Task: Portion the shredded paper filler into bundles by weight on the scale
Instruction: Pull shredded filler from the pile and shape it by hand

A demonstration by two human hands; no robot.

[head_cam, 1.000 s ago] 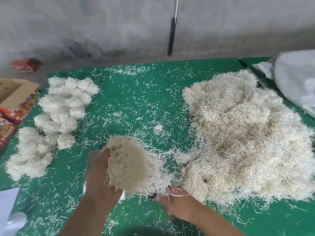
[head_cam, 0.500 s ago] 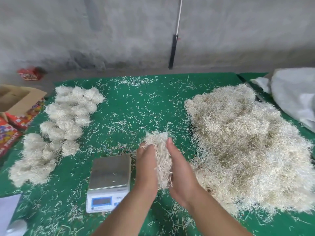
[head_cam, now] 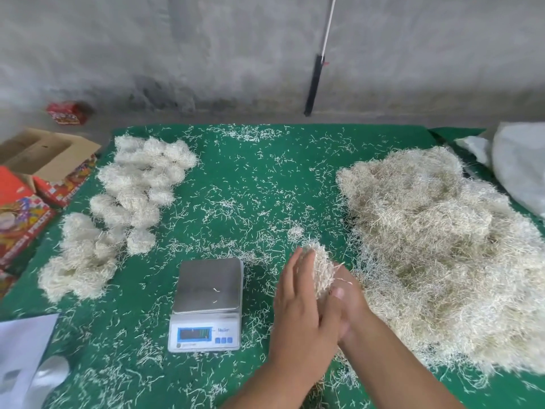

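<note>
A small bundle of shredded paper point(head_cam: 320, 265) is squeezed between my two hands just right of the scale. My left hand point(head_cam: 300, 305) lies against its left side with the fingers laid flat. My right hand point(head_cam: 349, 302) cups it from the right, thumb on the near side; its fingers are hidden behind the paper. The digital scale point(head_cam: 209, 290) stands on the green mat point(head_cam: 265, 178), its steel pan bare but for a stray strand. The large loose pile of filler point(head_cam: 436, 246) lies to the right.
Several finished bundles point(head_cam: 132, 196) sit in rows at the mat's left. Cardboard boxes point(head_cam: 35, 172) stand off the left edge, and a white bag point(head_cam: 522, 163) lies at the far right. White paper point(head_cam: 20, 343) is at the lower left. Loose strands litter the mat.
One second ago my left hand held the bundle over the scale. Both hands then closed on it to the right of the scale, and they now press it more tightly together.
</note>
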